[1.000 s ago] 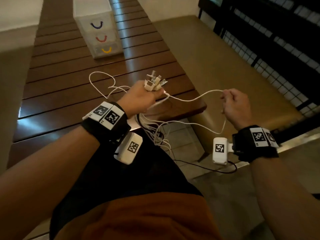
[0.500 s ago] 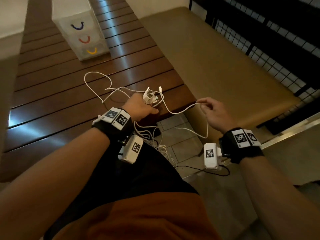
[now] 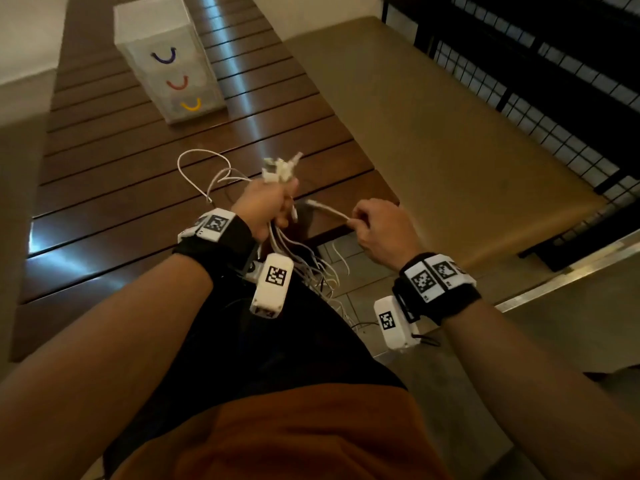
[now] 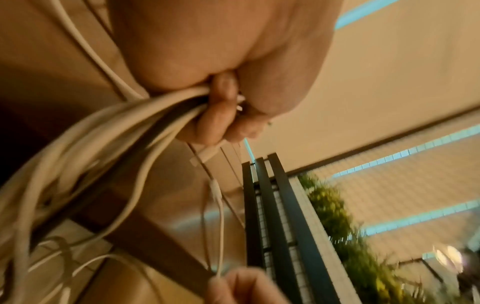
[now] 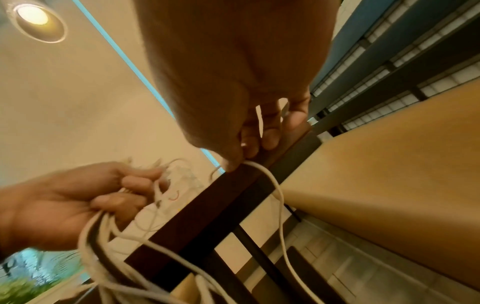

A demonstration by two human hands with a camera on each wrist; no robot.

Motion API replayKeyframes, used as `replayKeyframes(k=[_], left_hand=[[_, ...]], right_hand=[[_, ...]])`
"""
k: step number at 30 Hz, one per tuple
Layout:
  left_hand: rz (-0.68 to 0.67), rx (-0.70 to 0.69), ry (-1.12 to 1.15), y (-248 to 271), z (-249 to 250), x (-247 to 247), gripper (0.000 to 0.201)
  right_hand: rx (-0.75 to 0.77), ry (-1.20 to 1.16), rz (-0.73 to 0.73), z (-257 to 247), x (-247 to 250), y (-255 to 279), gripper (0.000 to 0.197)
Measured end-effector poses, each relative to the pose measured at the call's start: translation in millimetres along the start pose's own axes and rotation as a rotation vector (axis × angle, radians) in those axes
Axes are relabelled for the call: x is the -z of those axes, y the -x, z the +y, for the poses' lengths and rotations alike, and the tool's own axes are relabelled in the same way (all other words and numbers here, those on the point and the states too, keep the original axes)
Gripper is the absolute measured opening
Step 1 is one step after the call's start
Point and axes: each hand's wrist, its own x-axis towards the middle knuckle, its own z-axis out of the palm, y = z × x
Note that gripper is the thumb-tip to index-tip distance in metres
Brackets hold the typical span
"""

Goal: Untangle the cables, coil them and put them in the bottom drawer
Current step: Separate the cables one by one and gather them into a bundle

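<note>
My left hand (image 3: 273,206) grips a bundle of white cables (image 3: 304,268) over the near right corner of the table, with white plugs (image 3: 280,168) sticking up above the fist. Loose strands hang from it toward the floor, and one loop (image 3: 202,168) lies on the table. In the left wrist view the curled fingers (image 4: 215,123) clamp several strands (image 4: 124,127). My right hand (image 3: 377,226) pinches a single white cable (image 3: 329,212) close to the left hand; that cable (image 5: 279,195) drops away below the thumb. The small clear drawer unit (image 3: 169,60) stands far back on the table, its bottom drawer marked by a yellow handle (image 3: 190,105).
The dark slatted wooden table (image 3: 138,209) reaches away to the left. A tan padded bench (image 3: 433,133) runs along the right, backed by a black metal grille (image 3: 554,64). Tiled floor (image 3: 360,289) shows under the table corner.
My right hand has moved left along the single cable, from a wide stretch to close beside the left hand. The left hand has stayed at the table corner holding the bundle.
</note>
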Motion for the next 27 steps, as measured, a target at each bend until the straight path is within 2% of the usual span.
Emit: replayKeyframes(k=[1,3,5,7,9,11,13,15,18,20,23,25,27], left_hand=[[0.049,0.015,0.111,-0.2,3.4,4.1,0.015],[0.109,-0.015,0.172,1.8,6.7,7.8,0.015],[0.14,-0.097,0.094,6.7,7.1,4.8,0.014],[0.195,-0.165,0.029,13.4,7.1,-1.9,0.015],[0.244,-0.193,0.06,21.9,10.1,-8.1,0.014],[0.192,-0.194,0.123,32.6,16.0,-15.2,0.005],[0.039,-0.183,0.173,44.2,22.5,-25.7,0.01],[-0.11,-0.172,0.223,54.5,31.5,-38.8,0.017],[-0.239,-0.18,0.291,63.9,45.9,-56.3,0.021],[-0.28,-0.208,0.326,65.1,54.4,-62.9,0.031],[-0.304,-0.214,0.386,62.9,66.5,-61.1,0.037],[-0.305,-0.21,0.375,61.5,73.5,-54.1,0.038],[-0.311,-0.224,0.352,60.9,78.8,-46.9,0.038]], right_hand=[[-0.044,-0.04,0.007,7.6,0.7,1.1,0.014],[-0.157,-0.133,0.058,23.0,3.4,3.2,0.016],[-0.262,-0.177,0.147,35.4,7.4,5.8,0.016],[-0.388,-0.119,0.201,46.3,13.3,10.3,0.016],[-0.514,-0.001,0.115,52.2,21.3,17.2,0.015],[-0.58,0.014,0.006,51.4,28.5,22.5,0.028],[-0.513,-0.143,0.011,40.3,35.6,22.9,0.044],[-0.29,-0.363,-0.025,16.1,44.3,21.0,0.042],[-0.043,-0.625,-0.322,-22.2,46.9,19.9,0.043],[-0.005,-0.668,-0.413,-34.2,34.5,15.6,0.033],[-0.008,-0.623,-0.283,-29.9,12.3,7.8,0.02],[-0.04,-0.643,-0.212,-11.0,1.7,6.6,0.028],[-0.082,-0.669,-0.214,16.2,-7.1,10.6,0.031]])
